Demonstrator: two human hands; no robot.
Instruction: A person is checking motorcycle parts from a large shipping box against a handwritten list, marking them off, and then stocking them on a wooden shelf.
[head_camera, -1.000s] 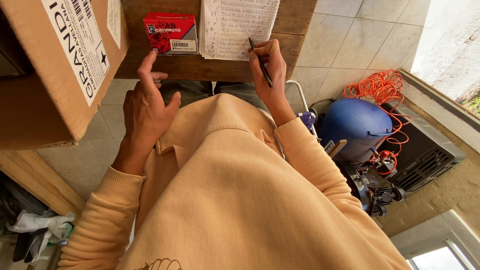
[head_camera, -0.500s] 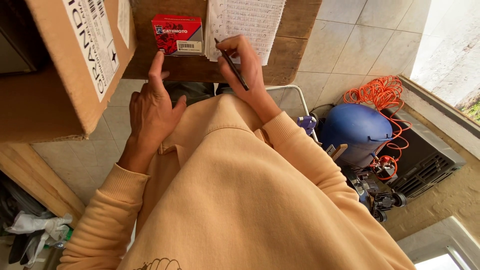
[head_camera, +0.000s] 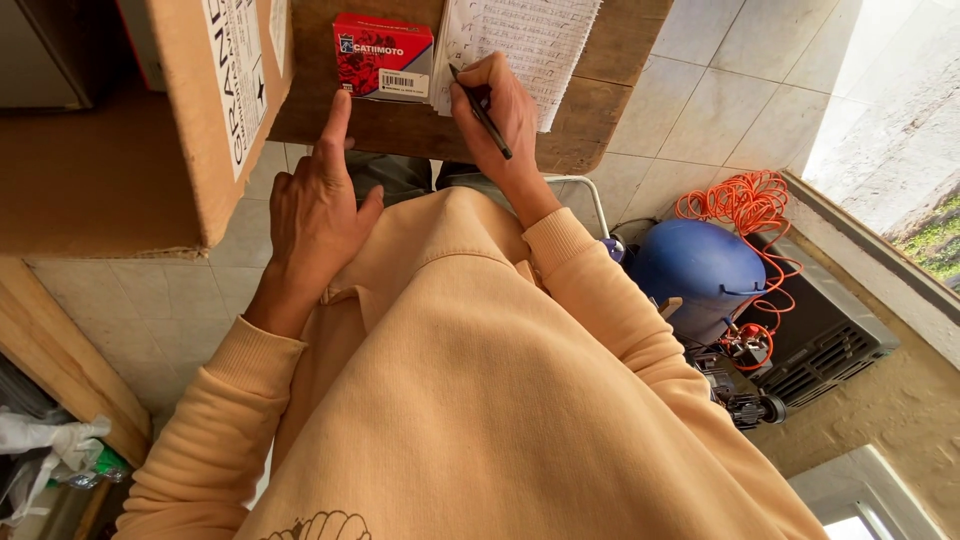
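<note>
Top centre: my right hand has a closed grip on the pen, tip at the paper. My left hand, loosely open, points a forefinger, touching the red box.

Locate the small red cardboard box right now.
Head view, top centre: the small red cardboard box sits on the brown wooden board, just left of the handwritten paper sheet, with the left hand's index fingertip touching its lower-left corner.

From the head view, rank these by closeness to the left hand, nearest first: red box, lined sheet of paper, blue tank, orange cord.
1. red box: the left hand points its forefinger at the box's lower left corner.
2. lined sheet of paper: just beyond the box, under the right hand.
3. blue tank: on the floor, far right.
4. orange cord: past the tank's top.
</note>
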